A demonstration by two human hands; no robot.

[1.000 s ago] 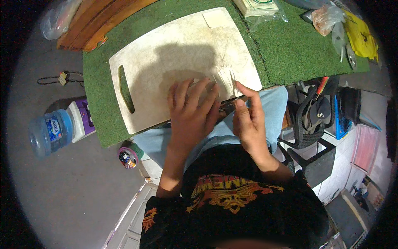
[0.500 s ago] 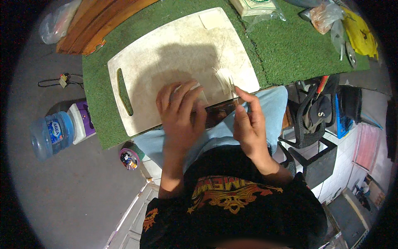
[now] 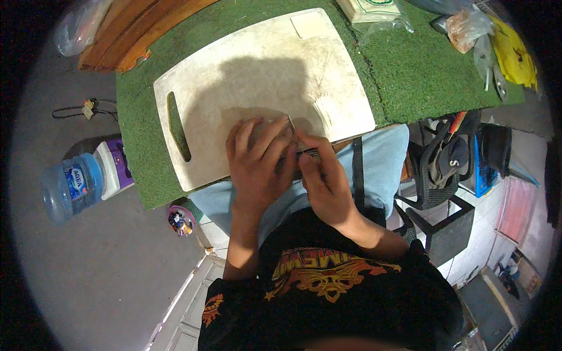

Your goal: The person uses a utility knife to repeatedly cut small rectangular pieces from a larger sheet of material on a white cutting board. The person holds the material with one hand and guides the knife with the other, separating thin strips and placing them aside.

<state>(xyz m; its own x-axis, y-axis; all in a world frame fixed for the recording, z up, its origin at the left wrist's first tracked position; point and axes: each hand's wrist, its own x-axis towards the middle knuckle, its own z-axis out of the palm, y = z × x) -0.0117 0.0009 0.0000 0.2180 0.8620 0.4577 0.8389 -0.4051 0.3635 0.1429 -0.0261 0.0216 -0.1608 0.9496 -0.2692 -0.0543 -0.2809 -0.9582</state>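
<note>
My left hand (image 3: pixel 260 161) is low on the white cutting board (image 3: pixel 222 88), fingers curved over a small pale piece, mostly hidden under them, at the board's near edge. Close against it on the right, my right hand (image 3: pixel 322 175) pinches something thin, too small to make out, with index finger and thumb. A fanned pile of thin pale strips (image 3: pixel 322 114) lies just beyond, near the right edge of the board. A pale square piece (image 3: pixel 306 25) rests at the board's far right corner.
The board sits on a green mat (image 3: pixel 398 70). A bagged pale stack (image 3: pixel 369 9), plastic bags (image 3: pixel 509 52) and a curved wooden piece (image 3: pixel 123 35) are toward the back. A water jug (image 3: pixel 70 187) stands at left; a small tub (image 3: pixel 181 221) sits below; a black chair (image 3: pixel 433 228) is at right.
My right hand has moved left, away from the strips and up against my left hand. My left hand shifted left and has stayed over the board's near edge, fingers curved.
</note>
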